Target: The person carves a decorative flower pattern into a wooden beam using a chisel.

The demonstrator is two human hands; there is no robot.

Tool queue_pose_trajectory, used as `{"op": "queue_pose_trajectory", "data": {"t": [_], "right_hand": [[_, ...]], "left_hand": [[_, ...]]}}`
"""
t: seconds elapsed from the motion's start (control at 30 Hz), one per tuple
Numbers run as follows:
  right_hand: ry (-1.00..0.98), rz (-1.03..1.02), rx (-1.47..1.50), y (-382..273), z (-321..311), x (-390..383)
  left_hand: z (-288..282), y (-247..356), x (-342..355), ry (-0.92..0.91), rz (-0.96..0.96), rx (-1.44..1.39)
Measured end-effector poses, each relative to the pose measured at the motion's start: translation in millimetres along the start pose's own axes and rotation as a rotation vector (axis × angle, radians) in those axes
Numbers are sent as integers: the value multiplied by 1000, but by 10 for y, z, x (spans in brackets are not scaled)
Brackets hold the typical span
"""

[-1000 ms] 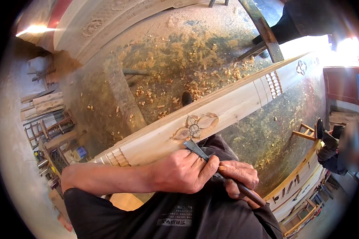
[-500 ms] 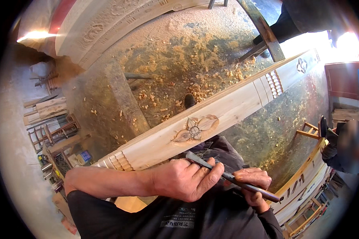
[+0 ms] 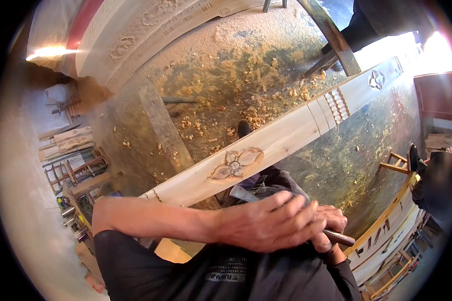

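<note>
A long wood chisel (image 3: 244,195) lies slantwise in front of me, its flat metal blade showing past my left hand and the dark round end of its handle jutting out at the right. My right hand (image 3: 331,218) is closed around the handle. Across the middle of the tool, my left hand (image 3: 266,224) curls from above, its blurred fingers touching my right hand and hiding the shaft. Just beyond the blade runs a long pale wooden beam (image 3: 286,143), carved with a petalled flower (image 3: 234,167) and a beaded band (image 3: 337,105).
Wood shavings (image 3: 256,118) litter the floor. Behind the beam stand a wooden trestle (image 3: 331,37) and a large carved panel (image 3: 150,30). Stacked boards (image 3: 70,140) and tools lie at left. Another person (image 3: 439,180) is at the right, near a bench holding tools (image 3: 379,236).
My left hand has slid right along the chisel from near the blade to my right hand. More of the blade now shows. The view has shifted slightly.
</note>
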State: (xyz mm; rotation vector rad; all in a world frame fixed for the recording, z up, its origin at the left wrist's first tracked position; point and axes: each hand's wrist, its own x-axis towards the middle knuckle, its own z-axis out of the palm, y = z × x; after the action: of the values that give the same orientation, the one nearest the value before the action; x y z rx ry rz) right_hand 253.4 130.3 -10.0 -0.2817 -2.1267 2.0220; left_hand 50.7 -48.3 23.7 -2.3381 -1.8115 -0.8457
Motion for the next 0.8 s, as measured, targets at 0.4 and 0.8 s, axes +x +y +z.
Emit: {"op": "queue_pose_trajectory", "data": {"t": [0.4, 0.8], "right_hand": [[23, -12, -1, -17, -104, 85], [34, 9, -9, -70, -111, 200]], "left_hand": [[162, -118, -39, -22, -4, -13], [170, -172, -25, -15, -54, -67]]}}
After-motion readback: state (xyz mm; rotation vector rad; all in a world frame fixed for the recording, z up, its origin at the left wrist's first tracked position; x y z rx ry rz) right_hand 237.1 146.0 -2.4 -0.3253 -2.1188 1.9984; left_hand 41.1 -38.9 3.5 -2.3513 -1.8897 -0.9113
